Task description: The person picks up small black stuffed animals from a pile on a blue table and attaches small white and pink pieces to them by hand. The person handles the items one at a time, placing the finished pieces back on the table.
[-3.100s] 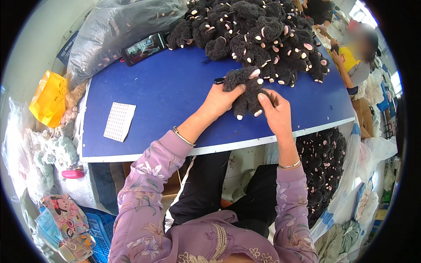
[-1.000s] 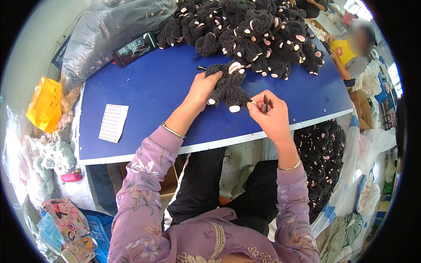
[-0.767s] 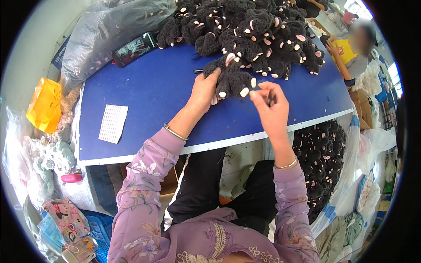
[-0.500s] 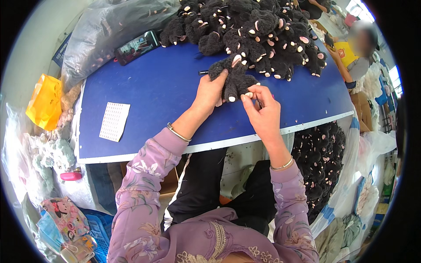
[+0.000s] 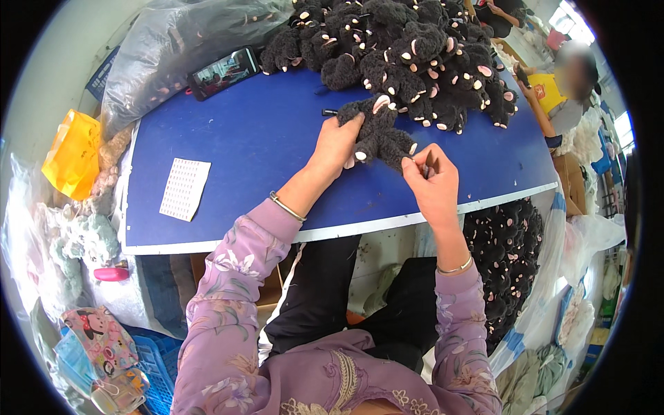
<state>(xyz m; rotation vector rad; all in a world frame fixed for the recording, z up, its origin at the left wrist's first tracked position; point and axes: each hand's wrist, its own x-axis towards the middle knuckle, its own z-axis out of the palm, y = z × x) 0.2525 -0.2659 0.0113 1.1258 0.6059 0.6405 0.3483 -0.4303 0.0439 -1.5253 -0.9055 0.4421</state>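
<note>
Lilac flowered sleeves come up from the lower edge, each wrist ringed by a thin bangle. The right hand (image 5: 432, 181) sits near the front rim of the blue table (image 5: 249, 149), its fingertips pinched together on a leg of the black plush toy (image 5: 379, 131); whether they also hold a small tool cannot be told. The left hand (image 5: 337, 142) lies just beside it, fingers closed over the toy's body and pressing it to the tabletop. Off to the left lies a white dotted sheet (image 5: 185, 188). Just beyond the toy a heap of black plush toys (image 5: 401, 48) covers the far side. A phone (image 5: 223, 71) lies at the far left edge against a clear plastic bag (image 5: 180, 41).
</note>
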